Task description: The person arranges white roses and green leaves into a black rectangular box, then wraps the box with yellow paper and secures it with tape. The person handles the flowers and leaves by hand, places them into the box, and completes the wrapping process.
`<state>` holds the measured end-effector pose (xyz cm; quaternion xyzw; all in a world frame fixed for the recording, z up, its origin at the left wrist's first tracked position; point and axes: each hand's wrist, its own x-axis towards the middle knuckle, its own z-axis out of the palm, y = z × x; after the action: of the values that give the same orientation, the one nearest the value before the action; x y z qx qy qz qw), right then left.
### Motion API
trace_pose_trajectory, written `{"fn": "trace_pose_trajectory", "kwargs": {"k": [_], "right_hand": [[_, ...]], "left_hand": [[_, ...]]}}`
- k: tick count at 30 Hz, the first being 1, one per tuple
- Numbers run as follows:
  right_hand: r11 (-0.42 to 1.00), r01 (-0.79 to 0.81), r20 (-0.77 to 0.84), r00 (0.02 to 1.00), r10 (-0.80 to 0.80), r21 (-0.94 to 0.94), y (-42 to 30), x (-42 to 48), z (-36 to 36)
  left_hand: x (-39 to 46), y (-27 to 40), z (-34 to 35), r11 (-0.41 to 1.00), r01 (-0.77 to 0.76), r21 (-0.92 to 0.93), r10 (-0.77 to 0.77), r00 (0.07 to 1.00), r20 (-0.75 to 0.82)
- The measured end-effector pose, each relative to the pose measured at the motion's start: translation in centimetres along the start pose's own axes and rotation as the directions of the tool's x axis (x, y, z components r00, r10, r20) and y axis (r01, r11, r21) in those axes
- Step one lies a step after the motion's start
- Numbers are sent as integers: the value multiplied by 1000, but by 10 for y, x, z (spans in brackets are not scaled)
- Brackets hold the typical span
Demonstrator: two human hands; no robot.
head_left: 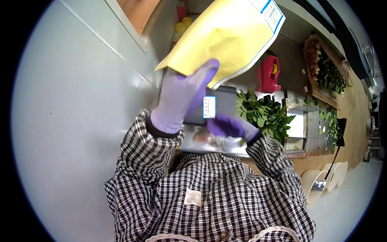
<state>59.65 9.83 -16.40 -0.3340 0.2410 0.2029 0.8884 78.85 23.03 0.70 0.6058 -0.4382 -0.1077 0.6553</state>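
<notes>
My left hand (184,96), in a lilac glove, grips the lower edge of a large yellow paper wrapper (223,45) with a printed label at its far corner. Its thumb lies on top of the paper; the fingers beneath are hidden. Below the wrapper is a dark grey box-like object (225,101) bearing a white and blue label. My right hand (226,125), also gloved and blurred, is at the near edge of that object; its fingers are unclear. Clear plastic with something pinkish (204,137) lies just under it, too blurred to name. Green leafy stems (261,116) lie to the right.
A red tape dispenser (270,74) with yellow tape stands beyond the leaves. Farther right lies a bunch of flowers in brown paper (325,68). A metal-framed opening (296,121) and loose leaves are on the worktable. Cream buckets (313,186) stand below right. Yellow rolls (181,27) sit at the back.
</notes>
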Motion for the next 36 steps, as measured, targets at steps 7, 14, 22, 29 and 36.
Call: {"fn": "trace_pose_trajectory", "kwargs": {"k": [7,14,22,29,36], "right_hand": [[756,655,-4,756,-654,6,-70,-75,80],[808,589,-304,774,-555,26,-91,-115,75],[856,499,-404,761,-507,-134,-76,-177,33],[832,484,-224,809,-543,-270,-89,-200,2],[569,295,-269,658,-703,-767,-134,-175,45]], "left_hand": [[-62,10,30,880,229,-416,-259,966,-15],[-171,-94,-15,853,468,-230,-227,730,644],[-131,-108,-10,-308,713,-630,-94,636,766],[-76,-98,2,335,855,-397,-533,519,668],[-13,-79,-49,673,617,-408,-539,787,300]]}}
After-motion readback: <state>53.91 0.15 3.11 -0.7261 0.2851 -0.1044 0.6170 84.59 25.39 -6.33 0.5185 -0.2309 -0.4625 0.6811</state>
